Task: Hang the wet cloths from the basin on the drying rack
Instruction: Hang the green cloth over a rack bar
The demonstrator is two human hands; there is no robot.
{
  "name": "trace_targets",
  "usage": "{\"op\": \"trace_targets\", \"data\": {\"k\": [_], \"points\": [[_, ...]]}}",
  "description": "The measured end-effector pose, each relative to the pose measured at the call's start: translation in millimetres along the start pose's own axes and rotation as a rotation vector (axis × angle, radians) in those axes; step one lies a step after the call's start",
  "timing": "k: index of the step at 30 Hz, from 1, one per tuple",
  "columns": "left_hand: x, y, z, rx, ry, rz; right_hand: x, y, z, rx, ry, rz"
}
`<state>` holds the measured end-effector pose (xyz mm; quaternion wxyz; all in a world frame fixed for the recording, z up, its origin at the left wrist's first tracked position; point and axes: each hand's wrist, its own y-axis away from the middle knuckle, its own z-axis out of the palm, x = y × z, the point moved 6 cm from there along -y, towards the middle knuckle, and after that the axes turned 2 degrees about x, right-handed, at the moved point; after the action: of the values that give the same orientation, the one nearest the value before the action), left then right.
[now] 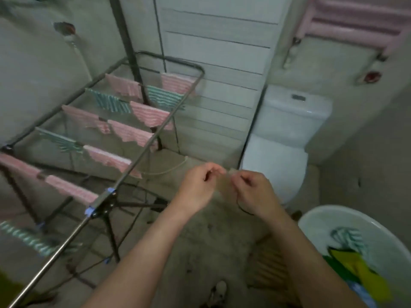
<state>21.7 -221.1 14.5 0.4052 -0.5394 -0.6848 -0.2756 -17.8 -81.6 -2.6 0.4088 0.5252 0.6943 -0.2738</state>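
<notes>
A metal drying rack (142, 152) fills the left half, with several pink and green striped cloths (133, 132) hung over its rails. A white basin (311, 218) at the lower right holds a green striped cloth (347, 238) and yellow and green cloths (355, 265). My left hand (198, 185) and my right hand (253, 192) are held together in mid-air, right of the rack's near rail. Both pinch the top edge of a small pale beige cloth (226, 187), which hangs blurred between them.
A white toilet (284, 138) stands straight ahead, against a white panelled wall. A pink radiator (355, 21) is mounted at the top right. A pale hose (169, 170) lies on the concrete floor (211, 230) beneath the rack's far side.
</notes>
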Motion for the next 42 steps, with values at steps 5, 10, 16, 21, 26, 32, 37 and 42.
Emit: {"op": "trace_targets", "data": {"k": [5,10,16,21,26,32,37,42], "points": [[13.9,-19.3,131.4,-0.305,-0.044,0.026,106.3,-1.5,-82.7,0.195,-0.098,0.245],[29.1,-10.3,228.7,-0.511,-0.131,0.093,186.6,23.8,-140.1,0.351,-0.149,0.421],[27.4,40.2,347.4,-0.914,-0.383,0.262,292.5,79.8,-171.7,0.412,-0.137,0.692],[8.4,83.0,405.6,-1.123,-0.799,0.537,364.3,116.4,-156.3,0.172,0.161,0.780],[-1.9,103.2,422.5,-1.151,-1.038,0.669,386.2,137.3,-132.6,0.052,0.613,0.676],[11.7,89.1,413.3,-1.006,-0.570,0.454,379.4,140.8,-145.3,0.242,0.533,0.596],[27.7,57.1,385.6,-0.820,-0.092,0.166,345.6,148.6,-191.6,0.661,-0.052,0.621],[44.5,40.2,369.5,-0.826,0.359,-0.254,311.7,155.6,-217.5,0.883,-0.926,0.736]]}}
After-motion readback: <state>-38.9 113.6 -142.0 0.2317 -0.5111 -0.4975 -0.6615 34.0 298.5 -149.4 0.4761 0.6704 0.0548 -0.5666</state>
